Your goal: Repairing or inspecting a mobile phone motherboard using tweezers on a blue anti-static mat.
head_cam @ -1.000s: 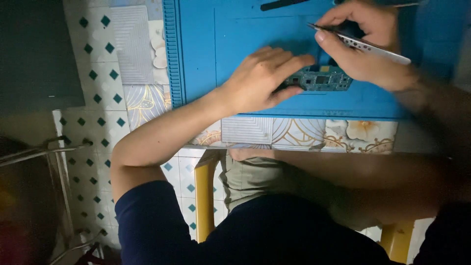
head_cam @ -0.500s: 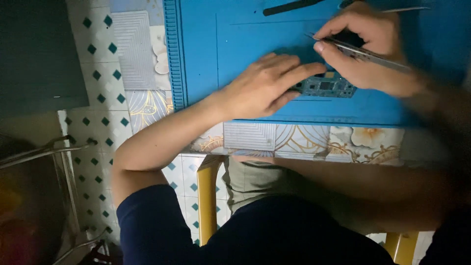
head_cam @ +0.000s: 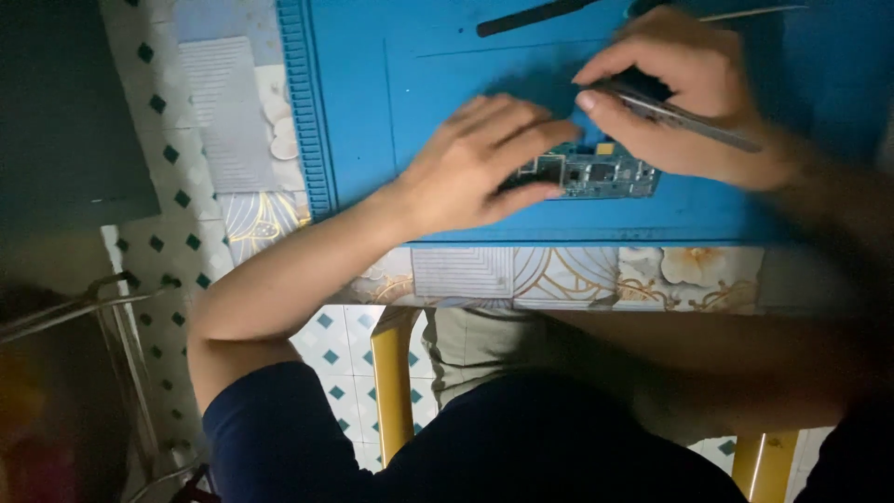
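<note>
A small green-blue printed circuit board point(head_cam: 596, 174), long and narrow, is lying flat on the blue silicone work mat point(head_cam: 410, 84), near the mat's near edge, with its long axis running left to right. The left hand point(head_cam: 475, 163) is resting palm down on the mat at the board's left end, fingers stretched along the board's axis and pressing on that end; it is pinning the board, not wrapping around it. The right hand point(head_cam: 684, 98) is sitting just beyond the board's far right corner, curled closed around a slim grey metal tool point(head_cam: 684, 116), probably tweezers. The tool's shaft is slanting from the wrist at the right down toward the left, its tip pointing at the board's far edge, where a small yellow part point(head_cam: 605, 148) is showing. So the tool tip is lying just to the far side of the board and nearer its right half. A black pen-like tool point(head_cam: 535, 16) is lying well apart at the mat's far side. The mat is sitting on a patterned tile tabletop point(head_cam: 568, 275)
</note>
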